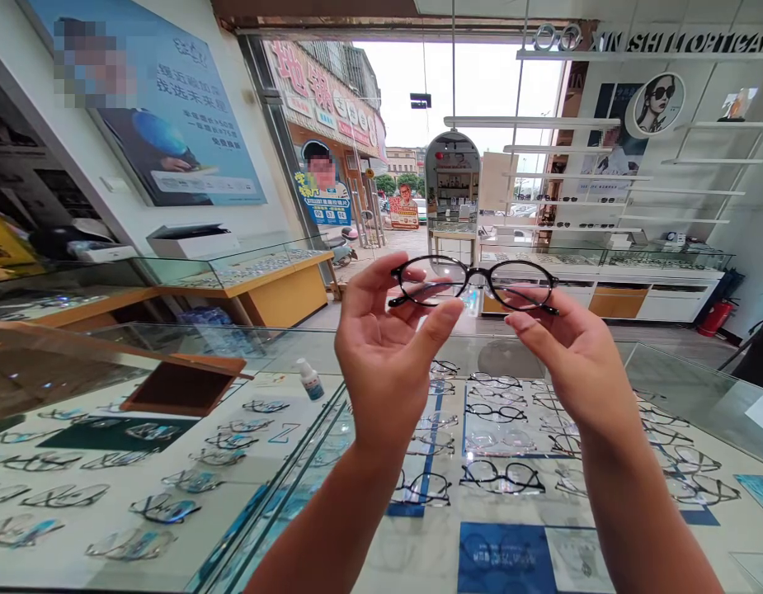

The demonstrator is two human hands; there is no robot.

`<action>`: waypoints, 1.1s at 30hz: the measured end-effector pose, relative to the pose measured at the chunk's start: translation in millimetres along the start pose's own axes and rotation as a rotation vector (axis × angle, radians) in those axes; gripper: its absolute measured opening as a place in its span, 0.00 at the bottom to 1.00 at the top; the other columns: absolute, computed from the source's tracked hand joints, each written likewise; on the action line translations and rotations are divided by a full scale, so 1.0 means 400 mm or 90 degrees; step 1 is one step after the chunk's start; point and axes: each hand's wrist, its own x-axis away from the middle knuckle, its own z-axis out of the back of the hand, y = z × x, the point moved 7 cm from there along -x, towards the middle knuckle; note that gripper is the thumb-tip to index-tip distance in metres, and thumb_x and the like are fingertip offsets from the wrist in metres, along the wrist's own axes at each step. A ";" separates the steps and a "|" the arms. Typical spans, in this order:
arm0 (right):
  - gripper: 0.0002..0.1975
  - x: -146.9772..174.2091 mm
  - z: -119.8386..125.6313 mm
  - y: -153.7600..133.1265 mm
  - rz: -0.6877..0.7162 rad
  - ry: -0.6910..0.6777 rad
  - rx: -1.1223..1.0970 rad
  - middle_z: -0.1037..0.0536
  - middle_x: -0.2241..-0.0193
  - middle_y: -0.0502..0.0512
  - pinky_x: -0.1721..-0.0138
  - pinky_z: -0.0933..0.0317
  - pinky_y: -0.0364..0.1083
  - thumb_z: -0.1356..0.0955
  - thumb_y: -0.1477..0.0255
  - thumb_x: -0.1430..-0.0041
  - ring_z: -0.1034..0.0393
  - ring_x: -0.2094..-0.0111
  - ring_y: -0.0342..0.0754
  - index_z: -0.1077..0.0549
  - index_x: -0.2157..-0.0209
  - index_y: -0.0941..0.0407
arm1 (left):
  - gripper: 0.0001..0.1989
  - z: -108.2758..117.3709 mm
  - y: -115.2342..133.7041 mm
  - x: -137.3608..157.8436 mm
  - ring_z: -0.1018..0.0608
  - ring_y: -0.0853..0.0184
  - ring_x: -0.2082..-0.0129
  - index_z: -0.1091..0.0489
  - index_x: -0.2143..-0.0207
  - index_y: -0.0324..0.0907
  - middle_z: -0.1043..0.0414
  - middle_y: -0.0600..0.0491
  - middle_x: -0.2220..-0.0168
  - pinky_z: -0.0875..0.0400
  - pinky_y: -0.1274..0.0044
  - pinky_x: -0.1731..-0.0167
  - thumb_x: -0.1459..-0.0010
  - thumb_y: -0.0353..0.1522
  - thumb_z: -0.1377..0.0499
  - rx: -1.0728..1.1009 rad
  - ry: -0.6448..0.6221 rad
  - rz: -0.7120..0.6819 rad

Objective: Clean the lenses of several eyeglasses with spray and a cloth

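A pair of black round-framed eyeglasses [478, 272] is held up in front of me, above the glass display case [412, 544]. Its temples are folded in behind the lenses. My left hand [387, 346] grips the left side of the frame, fingers behind and thumb in front below the lens. On the other side, my right hand [572, 355] pinches the lower right part, with its fingers partly hidden behind the lens. Beneath my hands, several other eyeglasses [502, 476] lie in rows inside the case.
A small white spray bottle [310, 379] stands on the glass at left. Beside it is a brown tray-like stand [184, 384]. Farther back are a wooden display counter [288, 285], an arched mirror [454, 181], white hanging shelves [567, 176] and a red fire extinguisher [715, 318].
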 end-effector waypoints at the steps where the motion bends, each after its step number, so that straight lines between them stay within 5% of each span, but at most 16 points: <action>1: 0.14 0.000 -0.001 -0.005 0.019 0.005 0.005 0.15 0.55 0.54 0.49 0.28 0.54 0.26 0.62 0.36 0.22 0.56 0.49 0.19 0.50 0.49 | 0.26 -0.004 -0.021 -0.003 0.17 0.64 0.53 0.27 0.45 0.50 0.25 0.51 0.53 0.20 0.72 0.51 0.43 0.44 0.26 0.029 -0.026 0.041; 5: 0.12 0.000 -0.003 -0.016 0.064 0.014 0.021 0.15 0.54 0.52 0.49 0.28 0.52 0.25 0.63 0.37 0.22 0.55 0.49 0.18 0.52 0.48 | 0.25 -0.017 -0.080 -0.006 0.17 0.65 0.53 0.26 0.45 0.51 0.23 0.50 0.52 0.20 0.75 0.53 0.43 0.46 0.27 0.110 -0.090 0.154; 11: 0.13 -0.005 0.000 -0.019 0.081 0.014 0.041 0.16 0.55 0.53 0.49 0.28 0.54 0.25 0.62 0.37 0.21 0.54 0.51 0.19 0.51 0.48 | 0.26 -0.019 -0.095 -0.007 0.17 0.65 0.53 0.24 0.46 0.52 0.21 0.49 0.51 0.19 0.76 0.56 0.46 0.42 0.25 0.134 -0.106 0.204; 18: 0.19 0.002 -0.004 -0.060 0.199 0.002 0.116 0.21 0.48 0.55 0.41 0.30 0.61 0.24 0.59 0.41 0.28 0.43 0.59 0.18 0.48 0.43 | 0.24 -0.052 -0.108 -0.004 0.14 0.59 0.61 0.20 0.51 0.47 0.18 0.47 0.58 0.16 0.71 0.66 0.44 0.51 0.29 0.168 -0.299 0.369; 24: 0.14 0.006 -0.013 -0.067 0.217 -0.013 0.142 0.23 0.48 0.54 0.37 0.34 0.64 0.24 0.61 0.40 0.31 0.41 0.60 0.17 0.51 0.39 | 0.19 -0.072 -0.136 0.011 0.14 0.54 0.61 0.20 0.60 0.43 0.19 0.45 0.61 0.15 0.66 0.67 0.40 0.50 0.32 0.176 -0.311 0.472; 33: 0.16 0.005 -0.032 -0.049 0.274 0.032 0.204 0.22 0.50 0.55 0.40 0.36 0.67 0.24 0.60 0.42 0.31 0.43 0.62 0.17 0.51 0.39 | 0.19 -0.101 -0.163 0.046 0.15 0.54 0.59 0.23 0.58 0.43 0.19 0.44 0.60 0.16 0.65 0.65 0.39 0.49 0.33 0.264 -0.291 0.605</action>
